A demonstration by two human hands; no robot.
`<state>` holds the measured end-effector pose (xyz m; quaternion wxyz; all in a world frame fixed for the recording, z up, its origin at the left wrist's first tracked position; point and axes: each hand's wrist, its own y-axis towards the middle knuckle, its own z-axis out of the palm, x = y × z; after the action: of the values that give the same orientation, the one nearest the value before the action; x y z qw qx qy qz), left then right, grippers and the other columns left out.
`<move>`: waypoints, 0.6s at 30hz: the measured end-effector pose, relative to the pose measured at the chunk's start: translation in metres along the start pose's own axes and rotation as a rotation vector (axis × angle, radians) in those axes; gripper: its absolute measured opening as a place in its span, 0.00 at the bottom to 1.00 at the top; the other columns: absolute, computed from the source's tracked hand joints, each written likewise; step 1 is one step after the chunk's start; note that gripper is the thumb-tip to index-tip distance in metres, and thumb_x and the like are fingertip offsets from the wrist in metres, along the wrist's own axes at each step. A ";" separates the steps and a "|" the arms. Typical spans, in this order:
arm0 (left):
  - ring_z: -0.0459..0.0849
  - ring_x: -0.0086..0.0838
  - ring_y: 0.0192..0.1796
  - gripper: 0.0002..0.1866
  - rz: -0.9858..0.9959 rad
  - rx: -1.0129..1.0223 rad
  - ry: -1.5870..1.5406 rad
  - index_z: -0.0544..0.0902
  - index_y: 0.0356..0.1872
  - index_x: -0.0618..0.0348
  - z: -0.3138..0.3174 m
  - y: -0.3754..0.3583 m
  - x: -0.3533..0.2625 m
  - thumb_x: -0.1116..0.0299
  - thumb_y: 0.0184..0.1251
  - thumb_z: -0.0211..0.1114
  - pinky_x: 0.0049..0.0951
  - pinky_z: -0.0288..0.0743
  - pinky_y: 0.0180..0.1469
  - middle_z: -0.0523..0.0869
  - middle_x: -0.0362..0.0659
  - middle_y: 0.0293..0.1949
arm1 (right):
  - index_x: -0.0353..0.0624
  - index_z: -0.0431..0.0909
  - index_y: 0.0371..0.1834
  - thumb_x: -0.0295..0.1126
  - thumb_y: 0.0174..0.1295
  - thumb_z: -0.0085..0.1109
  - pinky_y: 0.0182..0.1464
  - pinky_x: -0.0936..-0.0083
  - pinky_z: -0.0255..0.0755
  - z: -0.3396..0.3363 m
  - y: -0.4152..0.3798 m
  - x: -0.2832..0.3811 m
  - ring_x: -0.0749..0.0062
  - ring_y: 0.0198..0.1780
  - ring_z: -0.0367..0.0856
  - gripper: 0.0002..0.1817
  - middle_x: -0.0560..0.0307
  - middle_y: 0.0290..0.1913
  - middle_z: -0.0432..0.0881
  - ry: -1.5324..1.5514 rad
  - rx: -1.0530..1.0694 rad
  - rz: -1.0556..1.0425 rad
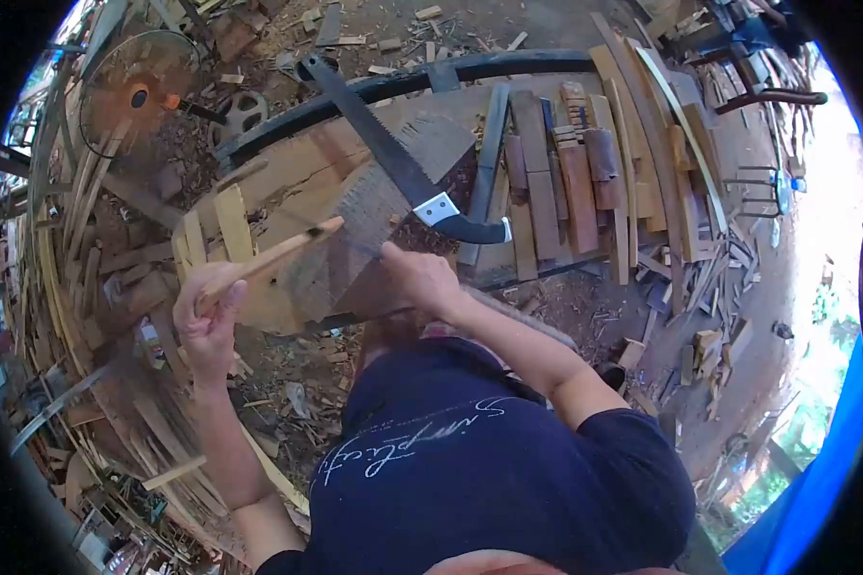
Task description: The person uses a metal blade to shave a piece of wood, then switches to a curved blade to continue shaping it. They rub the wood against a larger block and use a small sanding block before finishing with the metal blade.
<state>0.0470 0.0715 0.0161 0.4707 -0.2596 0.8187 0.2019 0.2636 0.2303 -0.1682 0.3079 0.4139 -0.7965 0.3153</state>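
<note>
My left hand [209, 321] is closed around the lower end of a narrow wooden strip [283, 254], which slants up to the right above the bench. A dark spot shows near the strip's far end. My right hand [420, 280] is closed at the near side of the bench, to the right of the strip. Something thin and dark seems to stick out of it toward the strip, too faint to name. Beyond both hands a handsaw [379, 139] with a black and silver handle lies across the worn wooden workbench [302, 158].
Several cut wood pieces [539, 182] lie side by side on the bench's right part. A fan [139, 94] stands at the far left. Long wood strips [53, 259] are heaped on the left, and offcuts [710, 355] litter the ground at right. A blue sheet [815, 479] hangs at lower right.
</note>
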 end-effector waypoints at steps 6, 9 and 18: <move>0.79 0.22 0.46 0.09 -0.040 -0.023 0.006 0.81 0.44 0.61 0.000 -0.005 -0.004 0.78 0.64 0.67 0.21 0.73 0.48 0.82 0.39 0.44 | 0.49 0.63 0.47 0.30 0.59 0.51 0.33 0.47 0.71 0.004 0.011 -0.022 0.41 0.34 0.82 0.14 0.43 0.28 0.81 -0.047 0.037 0.036; 0.80 0.22 0.45 0.09 -0.018 -0.010 0.025 0.81 0.44 0.61 0.003 -0.006 -0.007 0.77 0.64 0.68 0.22 0.73 0.47 0.83 0.39 0.44 | 0.48 0.63 0.47 0.29 0.58 0.52 0.33 0.48 0.71 -0.009 -0.005 0.004 0.41 0.33 0.82 0.15 0.44 0.27 0.80 -0.008 0.002 -0.034; 0.83 0.36 0.40 0.13 0.295 0.056 0.252 0.82 0.42 0.60 0.036 -0.034 -0.022 0.76 0.55 0.73 0.30 0.78 0.40 0.84 0.45 0.40 | 0.47 0.65 0.50 0.34 0.63 0.52 0.37 0.44 0.71 0.025 0.005 -0.065 0.37 0.36 0.81 0.14 0.38 0.31 0.81 -0.065 0.001 0.011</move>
<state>0.1014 0.0704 0.0149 0.3367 -0.1469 0.9057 0.2118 0.2844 0.2440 -0.2334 0.2800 0.4196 -0.8082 0.3039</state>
